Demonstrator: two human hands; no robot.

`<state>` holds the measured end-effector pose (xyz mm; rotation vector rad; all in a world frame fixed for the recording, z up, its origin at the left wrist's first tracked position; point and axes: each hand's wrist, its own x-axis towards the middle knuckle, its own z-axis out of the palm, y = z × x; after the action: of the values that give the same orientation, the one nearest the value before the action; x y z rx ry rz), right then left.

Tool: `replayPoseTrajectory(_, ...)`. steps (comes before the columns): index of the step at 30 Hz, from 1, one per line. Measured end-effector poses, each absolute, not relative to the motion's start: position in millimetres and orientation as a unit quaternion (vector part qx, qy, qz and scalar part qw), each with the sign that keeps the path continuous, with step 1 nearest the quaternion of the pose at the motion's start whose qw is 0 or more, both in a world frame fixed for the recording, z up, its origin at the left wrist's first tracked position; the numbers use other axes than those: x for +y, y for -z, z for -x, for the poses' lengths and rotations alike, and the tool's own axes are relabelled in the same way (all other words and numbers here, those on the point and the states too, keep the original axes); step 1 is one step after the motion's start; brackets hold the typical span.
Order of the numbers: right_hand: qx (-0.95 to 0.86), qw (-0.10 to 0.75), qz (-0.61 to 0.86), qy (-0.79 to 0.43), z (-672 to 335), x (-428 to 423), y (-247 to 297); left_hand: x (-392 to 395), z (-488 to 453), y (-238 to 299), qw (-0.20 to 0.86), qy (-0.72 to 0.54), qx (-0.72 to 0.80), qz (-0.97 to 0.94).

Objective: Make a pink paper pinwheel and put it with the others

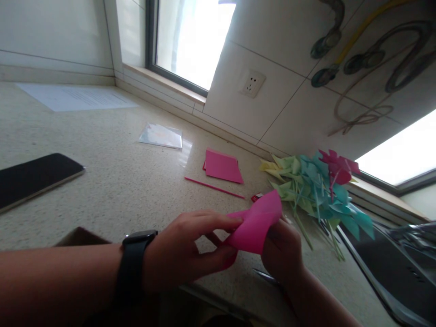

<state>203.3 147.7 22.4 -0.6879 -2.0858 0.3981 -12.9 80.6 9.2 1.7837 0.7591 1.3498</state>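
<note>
Between both hands is a sheet of bright pink paper [257, 222], curved and partly folded, held above the counter's front edge. My left hand [190, 245], with a dark watch on the wrist, pinches its left side between thumb and fingers. On the far side, my right hand [282, 250] grips the paper, its fingertips partly hidden behind the sheet. A metal scissor-like blade [265, 276] lies beneath my right wrist, mostly covered. Beyond the hands lie a thin pink paper stick [214, 188] and a small stack of pink paper squares [223, 166].
Paper flowers [313, 186] in yellow, green, blue and pink lie at the right, beside a dark sink [391, 268]. A black phone [41, 177] lies left. A clear plastic packet [161, 136] and a printed sheet [81, 97] lie farther back, near the wall.
</note>
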Motion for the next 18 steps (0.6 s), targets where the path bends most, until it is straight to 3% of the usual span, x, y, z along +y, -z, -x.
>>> replayPoseTrajectory(18, -0.863, 0.426, 0.241, -0.125, -202.5, 144.9, -26.8, 81.5, 12.5, -8.3, 0.336, -0.531, 0.297, -0.719)
